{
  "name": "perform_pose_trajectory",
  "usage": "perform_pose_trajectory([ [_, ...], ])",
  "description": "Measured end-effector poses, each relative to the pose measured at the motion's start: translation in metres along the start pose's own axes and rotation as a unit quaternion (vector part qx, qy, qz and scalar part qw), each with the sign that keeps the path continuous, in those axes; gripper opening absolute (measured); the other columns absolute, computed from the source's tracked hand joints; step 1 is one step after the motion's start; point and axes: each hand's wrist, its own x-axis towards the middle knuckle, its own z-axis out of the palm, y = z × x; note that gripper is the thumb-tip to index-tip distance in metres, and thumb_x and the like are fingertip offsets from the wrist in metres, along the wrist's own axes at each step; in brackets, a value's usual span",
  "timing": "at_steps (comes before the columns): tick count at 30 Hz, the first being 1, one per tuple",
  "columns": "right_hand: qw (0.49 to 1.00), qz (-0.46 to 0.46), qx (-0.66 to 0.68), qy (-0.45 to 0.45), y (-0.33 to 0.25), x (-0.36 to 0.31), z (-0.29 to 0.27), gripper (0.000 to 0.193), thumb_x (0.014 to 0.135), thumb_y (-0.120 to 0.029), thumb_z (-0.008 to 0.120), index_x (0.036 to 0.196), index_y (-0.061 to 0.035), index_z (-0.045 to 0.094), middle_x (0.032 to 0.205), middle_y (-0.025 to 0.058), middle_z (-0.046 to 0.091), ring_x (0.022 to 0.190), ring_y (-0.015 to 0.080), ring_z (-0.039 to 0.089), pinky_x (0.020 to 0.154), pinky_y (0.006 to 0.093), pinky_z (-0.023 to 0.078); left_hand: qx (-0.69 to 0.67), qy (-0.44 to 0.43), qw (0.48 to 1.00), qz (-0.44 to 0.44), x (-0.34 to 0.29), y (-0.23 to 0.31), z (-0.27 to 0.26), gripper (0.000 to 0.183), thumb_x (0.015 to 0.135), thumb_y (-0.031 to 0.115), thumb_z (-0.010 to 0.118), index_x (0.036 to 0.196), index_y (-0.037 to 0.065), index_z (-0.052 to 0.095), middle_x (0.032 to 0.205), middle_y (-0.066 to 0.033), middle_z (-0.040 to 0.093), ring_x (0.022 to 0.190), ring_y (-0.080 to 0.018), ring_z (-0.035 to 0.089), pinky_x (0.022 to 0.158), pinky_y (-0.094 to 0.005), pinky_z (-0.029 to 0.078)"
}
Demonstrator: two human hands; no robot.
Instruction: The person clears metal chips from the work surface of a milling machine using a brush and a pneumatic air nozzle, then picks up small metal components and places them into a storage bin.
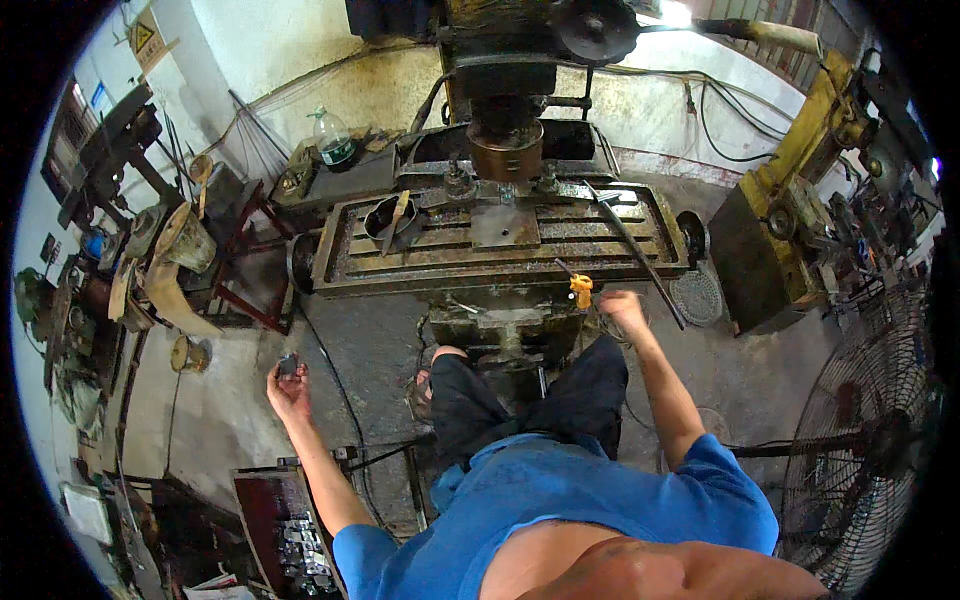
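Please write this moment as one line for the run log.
left hand: holds small dark block | right hand: beside yellow tool, grip unclear | machine table: dark bowl at left, long bar at right

Stained pale walls point(300, 50) are seen across the top, where a bright light point(676, 14) is shown right of centre; grey floor point(235, 415) is exposed at centre left.

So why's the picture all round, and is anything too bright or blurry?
In the head view, the fisheye lens bends things inside a black border; a light glares white up top, the metal table shines in spots, and the right hand looks slightly soft.
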Motion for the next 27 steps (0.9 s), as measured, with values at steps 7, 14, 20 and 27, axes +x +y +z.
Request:
perform_pose_trajectory([
  [7,0.991,0.079,0.105,0.036,0.013,0.004,0.082,0.013,0.064,-0.01,0.061,0.072,-0.0038,0.052,0.061,-0.0001,0.049,0.056,0.01,0.047,0.051,0.025,0.038,0.034,-0.051,0.997,0.044,-0.012,0.009,-0.006,0.022,0.082,0.007,0.05,0.101,-0.004,0.049,0.097,-0.0202,0.058,0.073,-0.0255,0.056,0.078,-0.0409,0.045],
  [14,0.99,-0.054,0.124,-0.028,-0.116,-0.011,0.017,0.023,0.062,-0.009,0.06,0.083,-0.0032,0.055,0.061,0.005,0.053,0.049,0.0175,0.054,0.044,0.0301,0.045,0.149,0.028,0.988,0.005,-0.026,0.015,-0.024,0.022,0.079,0.016,0.057,0.092,-0.002,0.052,0.085,-0.0151,0.06,0.07,-0.023,0.059,0.063,-0.0333,0.049],
  [20,0.841,-0.1,-0.523,-0.1,-0.2,-0.006,0.053,0.034,0.057,-0.03,0.056,0.073,0.0003,0.061,0.074,0.0207,0.062,0.073,0.0338,0.061,0.069,0.0398,0.049,0.148,0.038,0.988,-0.031,-0.017,-0.002,-0.02,0.021,0.079,0.021,0.059,0.084,0.002,0.052,0.071,-0.0116,0.058,0.06,-0.0219,0.055,0.054,-0.0315,0.046],
  [27,0.859,-0.084,-0.504,-0.04,-0.211,0.067,0.105,0.032,0.063,-0.027,0.05,0.073,-0.0002,0.064,0.077,0.022,0.062,0.075,0.0338,0.063,0.069,0.0403,0.051,0.101,0.024,0.995,-0.008,-0.023,-0.002,-0.001,0.017,0.082,0.02,0.055,0.082,0.004,0.049,0.066,-0.0075,0.054,0.054,-0.0197,0.049,0.052,-0.0307,0.042],
])
